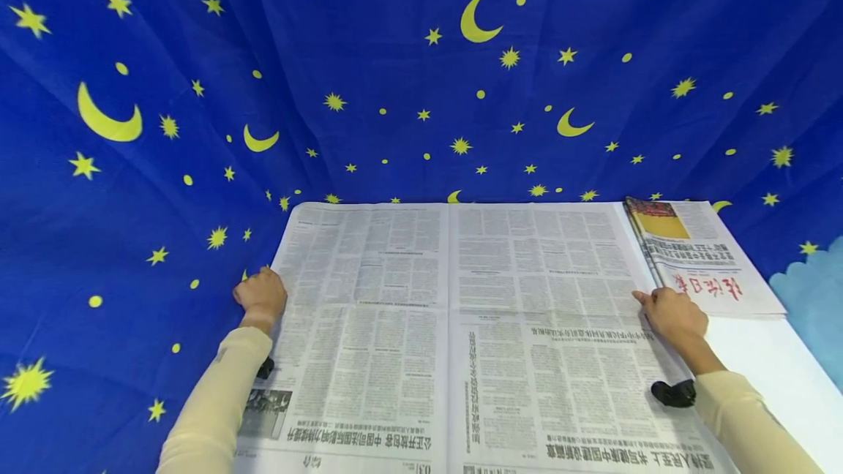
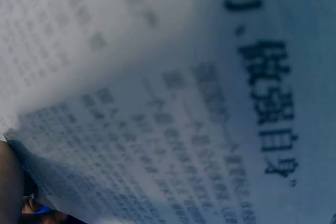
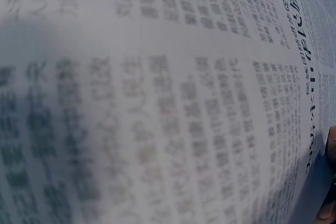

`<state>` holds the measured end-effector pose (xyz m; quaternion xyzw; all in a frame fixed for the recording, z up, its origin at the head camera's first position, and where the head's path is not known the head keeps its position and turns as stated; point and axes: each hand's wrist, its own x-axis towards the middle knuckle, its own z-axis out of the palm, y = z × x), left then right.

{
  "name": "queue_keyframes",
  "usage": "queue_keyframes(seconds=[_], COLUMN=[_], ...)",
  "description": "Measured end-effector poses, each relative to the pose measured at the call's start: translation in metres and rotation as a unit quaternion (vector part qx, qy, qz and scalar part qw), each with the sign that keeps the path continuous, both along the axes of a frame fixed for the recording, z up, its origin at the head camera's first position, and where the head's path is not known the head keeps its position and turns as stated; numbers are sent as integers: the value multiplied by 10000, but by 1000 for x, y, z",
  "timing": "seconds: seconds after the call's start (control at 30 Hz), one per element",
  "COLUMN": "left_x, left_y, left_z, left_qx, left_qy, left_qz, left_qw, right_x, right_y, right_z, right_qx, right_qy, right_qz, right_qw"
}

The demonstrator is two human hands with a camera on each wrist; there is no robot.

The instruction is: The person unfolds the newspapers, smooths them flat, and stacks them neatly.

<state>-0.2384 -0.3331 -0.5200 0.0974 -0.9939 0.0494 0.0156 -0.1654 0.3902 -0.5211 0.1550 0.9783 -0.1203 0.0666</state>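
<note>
A large newspaper sheet [image 1: 395, 328] lies spread open with a centre crease, its print upside down in the head view. At its left edge my left hand [image 1: 261, 295] grips the paper with curled fingers. My right hand [image 1: 675, 317] pinches the right edge, thumb side toward the page. Close-up print of the newspaper [image 2: 157, 145] fills the left wrist view, with part of the left hand [image 2: 9, 182] at the lower left. In the right wrist view the newspaper [image 3: 184, 103] bulges near the camera, and fingertips [image 3: 326, 211] show at the right border.
A folded newspaper [image 1: 718, 262] with red lettering lies at the far right on a white tabletop [image 1: 764, 357]. Behind and left hangs a blue cloth [image 1: 395, 35] with yellow moons and stars. Dark wrist-camera pieces [image 1: 673, 393] sit under the wrists.
</note>
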Motion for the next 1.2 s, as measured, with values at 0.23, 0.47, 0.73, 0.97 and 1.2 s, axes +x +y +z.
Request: queue_keyframes(seconds=[0.23, 0.47, 0.73, 0.97, 1.2], left_x=[-2, -1, 0, -6, -16], left_y=[0, 2, 8, 23, 94], left_z=[-4, -2, 3, 11, 13], left_qx=[-112, -142, -344, -171, 274], left_qy=[99, 137, 212, 636, 1093], left_qz=[39, 10, -178, -302, -1472], left_qw=[9999, 9998, 9990, 9974, 9827], right_x=[-3, -6, -7, -6, -9], right_y=[-3, 0, -8, -20, -19], right_z=[1, -5, -1, 7, 9], right_qx=[150, 189, 548, 1034, 938], right_qy=[7, 217, 390, 714, 866], right_qz=[10, 160, 324, 588, 687], right_qw=[9999, 9995, 9972, 9903, 9894])
